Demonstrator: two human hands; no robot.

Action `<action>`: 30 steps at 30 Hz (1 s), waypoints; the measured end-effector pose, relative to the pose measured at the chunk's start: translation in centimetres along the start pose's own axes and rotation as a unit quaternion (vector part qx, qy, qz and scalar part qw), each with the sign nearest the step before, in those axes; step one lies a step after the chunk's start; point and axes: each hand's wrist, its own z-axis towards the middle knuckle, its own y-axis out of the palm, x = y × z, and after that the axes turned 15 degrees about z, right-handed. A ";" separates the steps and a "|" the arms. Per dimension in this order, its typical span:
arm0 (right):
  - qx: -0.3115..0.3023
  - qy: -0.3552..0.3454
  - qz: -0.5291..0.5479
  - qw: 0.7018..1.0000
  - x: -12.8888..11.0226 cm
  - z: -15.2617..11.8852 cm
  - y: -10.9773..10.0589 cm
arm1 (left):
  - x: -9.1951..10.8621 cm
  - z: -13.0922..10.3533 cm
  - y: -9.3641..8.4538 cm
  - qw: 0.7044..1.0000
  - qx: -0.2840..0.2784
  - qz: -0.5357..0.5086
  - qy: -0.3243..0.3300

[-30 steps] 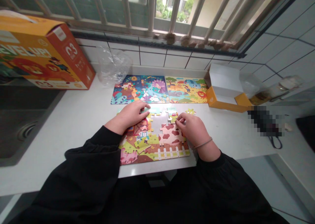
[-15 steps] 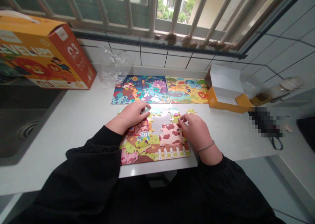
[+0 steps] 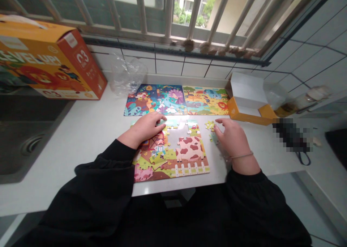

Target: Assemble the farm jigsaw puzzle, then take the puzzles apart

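Note:
A partly assembled farm jigsaw puzzle lies on the counter in front of me, with a gap in its upper middle. My left hand rests over its upper left part, fingers bent and apart, holding nothing that I can see. To the right of the puzzle, my right hand hovers with thumb and index finger spread around the near side of a loose green-yellow puzzle piece. Another loose piece lies partly under that hand. On the lower left of the puzzle, a green piece sits askew on top.
Behind the farm puzzle lie a blue night-scene puzzle and a yellow savanna puzzle. An open orange box stands at right, a large orange box at left. Crumpled clear plastic lies near the wall; a sink is at far left.
My right hand has moved right, off the puzzle's right edge to the loose pieces, and its fingers have spread. The left hand has stayed in place.

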 end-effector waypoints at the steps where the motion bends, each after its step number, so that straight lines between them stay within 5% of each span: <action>1: -0.017 0.002 0.000 1.000 0.9 0.3 -0.2 | 0.0 0.0 0.0 1.000 0.001 -0.002 0.000; 5: -0.097 0.008 0.027 0.995 3.3 0.9 -0.3 | 0.1 0.0 -0.1 1.000 -0.003 -0.008 0.000; 15: -0.096 0.047 0.063 0.992 2.8 3.5 -1.1 | 0.3 -0.1 -0.4 1.000 -0.007 -0.004 -0.004; 20: -0.065 0.034 0.124 0.990 -0.9 4.1 -0.1 | 0.2 -0.1 -0.4 1.000 -0.011 0.001 0.003; 27: -0.242 0.021 0.377 0.894 -8.7 3.8 6.1 | 0.3 0.0 -0.3 1.000 -0.007 0.001 -0.003; 30: -0.245 0.042 0.358 0.900 -9.8 3.7 7.7 | 0.4 -0.1 -0.4 1.000 -0.010 0.000 -0.005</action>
